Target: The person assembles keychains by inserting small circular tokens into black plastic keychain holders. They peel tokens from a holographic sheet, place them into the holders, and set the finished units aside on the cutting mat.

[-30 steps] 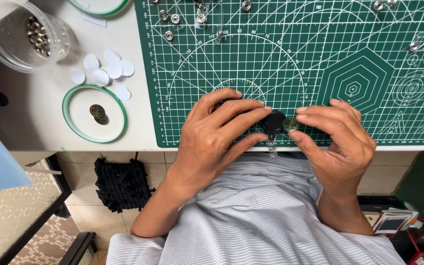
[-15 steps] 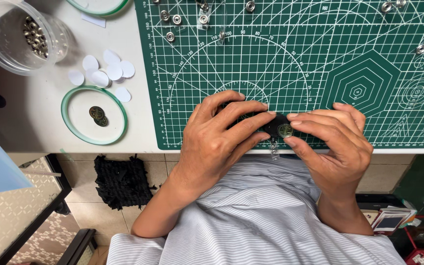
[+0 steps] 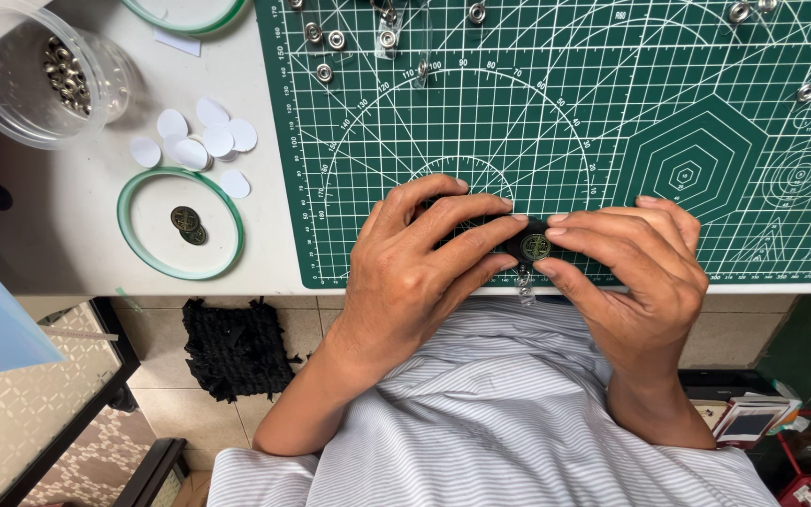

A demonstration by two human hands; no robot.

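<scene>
Both hands at mat's [image 3: 612, 113] near edge: left hand [image 3: 415, 272] pinches black piece [image 3: 509, 237] steady, right hand [image 3: 626, 272] fingertips press coin [image 3: 536, 247] onto it. Spare coins [image 3: 188, 225] in lid [image 3: 133, 202] at left.

Bare cutting mat [image 3: 612, 113] beyond the hands — snap fasteners [image 3: 335, 39] along its far edge.

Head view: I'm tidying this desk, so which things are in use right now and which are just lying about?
In use: left hand, right hand, small black piece with round dark disc, cutting mat.
Lying about: white paper circles, green-rimmed lid with two discs, tub of metal snaps.
</scene>
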